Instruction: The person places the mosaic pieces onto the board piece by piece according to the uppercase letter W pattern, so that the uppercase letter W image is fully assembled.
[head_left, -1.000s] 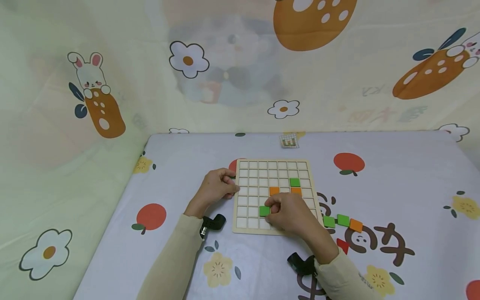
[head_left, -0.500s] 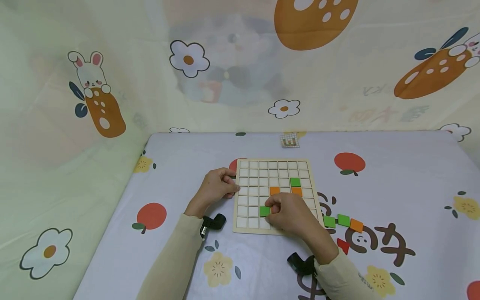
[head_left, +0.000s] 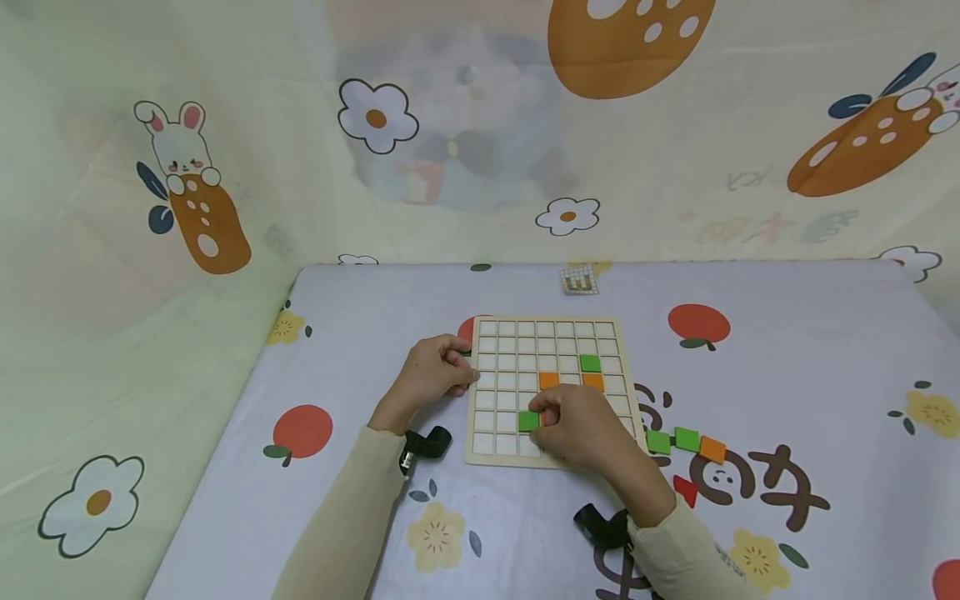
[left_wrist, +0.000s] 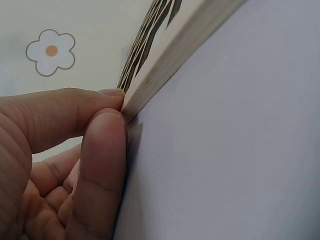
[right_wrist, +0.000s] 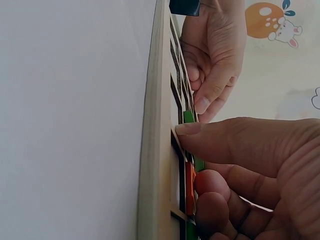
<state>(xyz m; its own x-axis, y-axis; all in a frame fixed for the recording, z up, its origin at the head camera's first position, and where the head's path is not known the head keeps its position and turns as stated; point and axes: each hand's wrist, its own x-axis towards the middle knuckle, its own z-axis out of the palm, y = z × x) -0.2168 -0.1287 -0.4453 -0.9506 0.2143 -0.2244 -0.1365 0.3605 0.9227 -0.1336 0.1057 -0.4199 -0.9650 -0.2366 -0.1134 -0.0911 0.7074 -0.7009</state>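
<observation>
A green tile [head_left: 527,421] sits in a little square near the bottom of the wooden board [head_left: 507,381]. The thumb and a finger of the right hand [head_left: 573,423] pinch its edge, maybe to keep it straight in its square. Just beside it, under that hand, is an orange tile [right_wrist: 190,187]. Higher up are an upper green tile [head_left: 590,363] and, in the row below, two more orange tiles [head_left: 549,380]. The thumb and fingertip of the left hand [head_left: 427,371] hold the board's left edge, most likely so it can't slide. Off the board's right side, a short line of spare tiles [head_left: 686,439], two green and one orange, lies within easy reach. At the back of the desk [head_left: 810,375] lies a small picture card [head_left: 579,281], its picture too tiny to read, maybe put there for looking at.
</observation>
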